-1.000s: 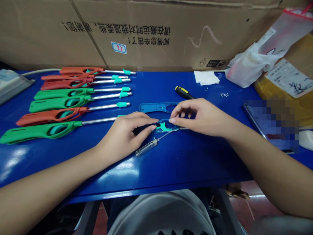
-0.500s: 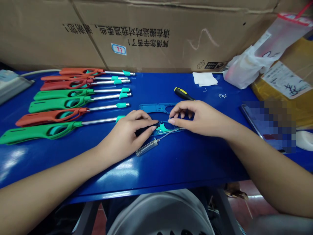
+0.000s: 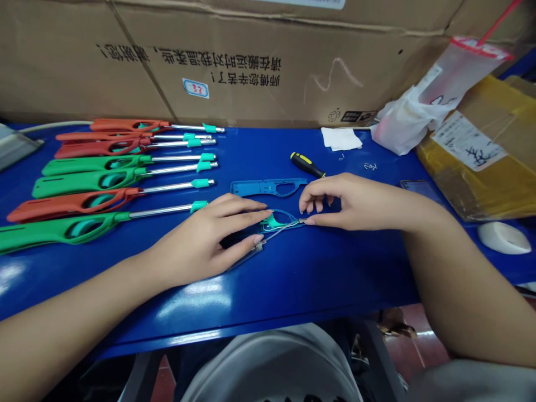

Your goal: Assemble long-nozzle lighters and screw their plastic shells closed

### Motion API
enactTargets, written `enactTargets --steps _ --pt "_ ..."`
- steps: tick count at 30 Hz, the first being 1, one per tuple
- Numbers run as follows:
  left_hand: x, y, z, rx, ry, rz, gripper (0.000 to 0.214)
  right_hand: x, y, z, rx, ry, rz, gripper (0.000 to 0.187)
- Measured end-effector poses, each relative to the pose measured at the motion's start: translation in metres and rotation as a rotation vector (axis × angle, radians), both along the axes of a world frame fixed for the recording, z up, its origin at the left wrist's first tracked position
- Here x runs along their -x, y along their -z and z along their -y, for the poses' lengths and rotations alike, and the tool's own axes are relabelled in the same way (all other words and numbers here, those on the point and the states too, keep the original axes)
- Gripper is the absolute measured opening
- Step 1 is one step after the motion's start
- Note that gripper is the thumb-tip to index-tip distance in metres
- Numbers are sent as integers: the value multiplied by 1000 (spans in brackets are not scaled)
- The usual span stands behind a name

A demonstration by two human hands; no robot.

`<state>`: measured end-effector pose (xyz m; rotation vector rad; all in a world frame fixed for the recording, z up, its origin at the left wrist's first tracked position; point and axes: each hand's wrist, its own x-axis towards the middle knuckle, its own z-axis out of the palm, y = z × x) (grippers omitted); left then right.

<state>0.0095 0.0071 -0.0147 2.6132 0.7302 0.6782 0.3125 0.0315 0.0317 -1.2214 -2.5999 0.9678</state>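
Note:
An opened blue lighter half-shell (image 3: 285, 211) lies on the table between my hands, with a teal trigger (image 3: 268, 220) inside it. My left hand (image 3: 205, 237) covers its rear end, fingers stretched and apart. The thumb tip rests at the end of a clear fuel tank (image 3: 247, 257), largely hidden below it. From the tank a thin pale tube (image 3: 278, 230) runs to the shell's front. There my right hand (image 3: 352, 201) pinches the narrow tip between thumb and index finger, other fingers curled. Just behind lies the other blue half-shell (image 3: 255, 187).
Several assembled red and green lighters (image 3: 84, 181) lie in rows at left. A yellow-black screwdriver (image 3: 307, 164), small screws (image 3: 369, 166) and white tissue (image 3: 341, 139) lie behind my right hand. A cardboard box (image 3: 167, 67) stands at the back; a bagged cup (image 3: 414, 114) and taped parcel (image 3: 464, 162) are right.
My left thumb has dropped away from the fingers onto the fuel tank. My right hand has moved slightly to the shell's tip, lower thumb first. The view has shifted slightly.

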Motion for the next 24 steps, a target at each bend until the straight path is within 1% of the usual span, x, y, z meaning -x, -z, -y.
enactTargets --steps 2,5,8,13,18,24 --pt "1 2 -1 12 19 -17 39 0 0 0 -11 -16 -18 10" --pt "1 5 -2 29 37 -26 42 -1 -1 0 -34 -50 16 11" --pt "1 7 -3 33 55 -10 44 -1 -1 0 -52 -57 65 2" --pt "1 7 -4 56 69 -2 47 1 -2 3 -171 -117 107 14" --pt "1 6 -4 52 62 -19 46 6 -4 13 -266 -151 239 25" --pt "1 8 -4 70 58 -30 45 14 -7 22 -342 -144 383 27"
